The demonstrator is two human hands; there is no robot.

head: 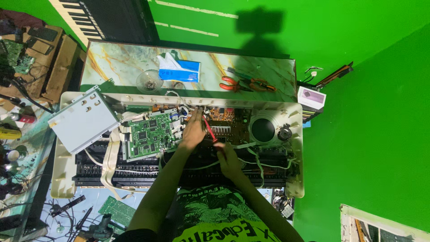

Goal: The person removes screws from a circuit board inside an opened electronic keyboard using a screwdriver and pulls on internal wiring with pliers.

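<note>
Screwdriver (pixel 209 131) with a red handle lies slanted across the opened keyboard case (pixel 293 148), above the brown circuit board (pixel 228 122). Right hand (pixel 229 161) closes around the lower end of the screwdriver. Left hand (pixel 193 130) rests flat, fingers extended and holding nothing, just beside the upper end of the tool, touching the wiring at the board edge.

Left of the grip sits a green circuit board (pixel 150 134), and beyond it a tilted grey metal cover (pixel 83 118). Right of the grip, a round black speaker (pixel 263 130) sits in the case corner. White ribbon cables (pixel 112 157) run below the green board.

Beyond the grip, the case rests on a marble-patterned table (pixel 121 60). On it stand a small glass bowl (pixel 149 81) containing small metal parts, a blue-and-white tissue pack (pixel 179 69) and orange-handled pliers (pixel 242 84). The surrounding floor (pixel 358 45) is bright green.
</note>
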